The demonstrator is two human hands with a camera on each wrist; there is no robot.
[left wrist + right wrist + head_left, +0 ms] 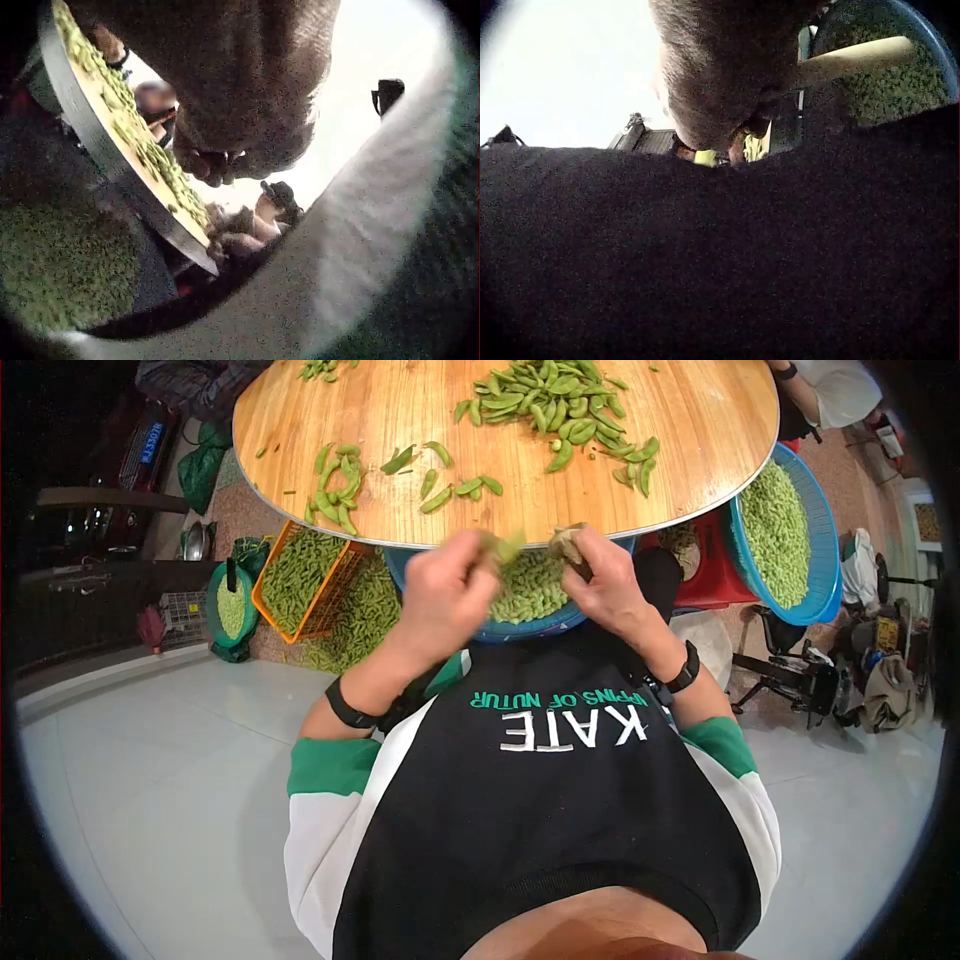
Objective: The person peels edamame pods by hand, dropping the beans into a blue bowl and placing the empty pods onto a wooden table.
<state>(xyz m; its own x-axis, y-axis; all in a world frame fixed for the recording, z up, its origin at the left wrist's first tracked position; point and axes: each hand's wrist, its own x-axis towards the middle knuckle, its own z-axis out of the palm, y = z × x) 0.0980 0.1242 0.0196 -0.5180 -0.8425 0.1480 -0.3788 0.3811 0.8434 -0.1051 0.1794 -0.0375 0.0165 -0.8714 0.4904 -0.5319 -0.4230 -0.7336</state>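
Black sweatshirt point(520, 810) across the lower frame. Upper centre: green pod point(511, 547) gripped in curled, blurred fingers of the left hand point(447, 595), farther from the right hand point(603, 582), curled round a brownish piece point(566, 546); long axis too blurred to tell; shelled beans point(528, 590) below.

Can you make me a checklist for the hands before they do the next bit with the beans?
1. Green piece at the left hand's fingertips: ok, it shows there.
2. Is that piece a whole pod? Cannot tell, it is blurred.
3. Right hand got a good grip? Cannot tell, its fingertips are unclear.
4. Blue basin near the hands to catch beans: ok, and beans are already in it.
5. Room left in the basin: cannot tell, the table hides part of it.
6. More pods waiting: ok, there are plenty on the table.
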